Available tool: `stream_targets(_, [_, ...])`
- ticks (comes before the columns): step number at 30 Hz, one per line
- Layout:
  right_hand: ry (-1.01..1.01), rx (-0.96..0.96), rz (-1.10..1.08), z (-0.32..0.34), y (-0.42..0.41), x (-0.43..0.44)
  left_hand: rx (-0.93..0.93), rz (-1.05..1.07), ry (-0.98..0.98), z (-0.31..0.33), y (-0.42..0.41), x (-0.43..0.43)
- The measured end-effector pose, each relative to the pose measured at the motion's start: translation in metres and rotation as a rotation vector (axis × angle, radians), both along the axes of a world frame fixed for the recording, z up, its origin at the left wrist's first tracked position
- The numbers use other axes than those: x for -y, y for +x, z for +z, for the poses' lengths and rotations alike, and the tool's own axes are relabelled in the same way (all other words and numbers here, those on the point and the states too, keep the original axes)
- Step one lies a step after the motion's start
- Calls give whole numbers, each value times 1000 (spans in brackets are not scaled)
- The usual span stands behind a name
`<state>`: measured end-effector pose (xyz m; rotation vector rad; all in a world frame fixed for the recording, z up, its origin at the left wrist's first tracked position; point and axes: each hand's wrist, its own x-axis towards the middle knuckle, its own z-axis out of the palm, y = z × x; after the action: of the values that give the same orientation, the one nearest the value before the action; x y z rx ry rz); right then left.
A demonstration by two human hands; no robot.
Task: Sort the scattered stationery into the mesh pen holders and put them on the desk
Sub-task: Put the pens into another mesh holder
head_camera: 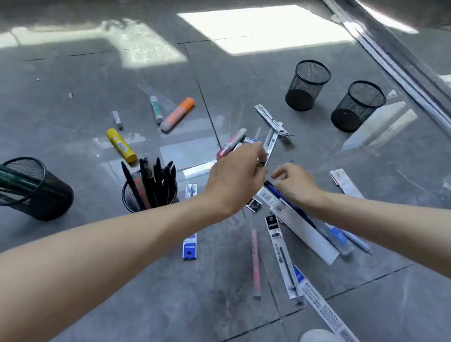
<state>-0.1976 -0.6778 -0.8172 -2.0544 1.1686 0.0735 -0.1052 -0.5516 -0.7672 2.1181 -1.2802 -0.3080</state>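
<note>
I see just one view, looking down at the floor (92, 308) from my head.

My left hand (235, 182) is in the middle of the frame. Its fingers (253, 152) are bent and reach up toward a pink marker (232, 143). The marker lies just above my fingertips in the frame. Its long side runs from lower left to upper right. I cannot tell if my fingers pinch anything yet.

My right hand (298, 186) is just to the right and a bit lower. Its fingers (280, 173) are curled over the top end of a blue pen (276, 192). I think I am holding it. The pen points down and right along my arm, next to a long white packet (306, 232).

My left hand is the nearer one to the pink marker, so I think it should take it.

The pen holder with black pens (134, 197) stands to the left, just above my left arm. Two empty mesh holders (308, 85) sit at the upper right, well apart from my hands. Another holder with green sticks (40, 189) is at the far left.

A yellow glue stick (121, 145) and an orange highlighter (177, 113) lie on the floor higher up.
</note>
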Motion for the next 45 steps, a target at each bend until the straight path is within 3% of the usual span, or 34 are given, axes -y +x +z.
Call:
stream_targets(5, [-153, -244, 15, -18, -51, 24, 10, -284, 350, -54, -40, 31])
stream_targets(11, [-221, -319, 126, -23, -79, 26, 333, -459, 304, -95, -51, 47])
stream_targets(27, [-93, -84, 193, -22, -90, 25, 181, -412, 77, -112, -14, 9])
stream_targets(34, [-478, -190, 431, -22, -79, 14, 262, -386, 37, -111, -17, 13])
stream_targets(39, [-558, -322, 536, -29, -59, 4, 353, -429, 47, -109, -26, 21])
stream_targets(45, [-560, -268, 495, -29, -54, 4, 372, -324, 133, -120, -27, 37])
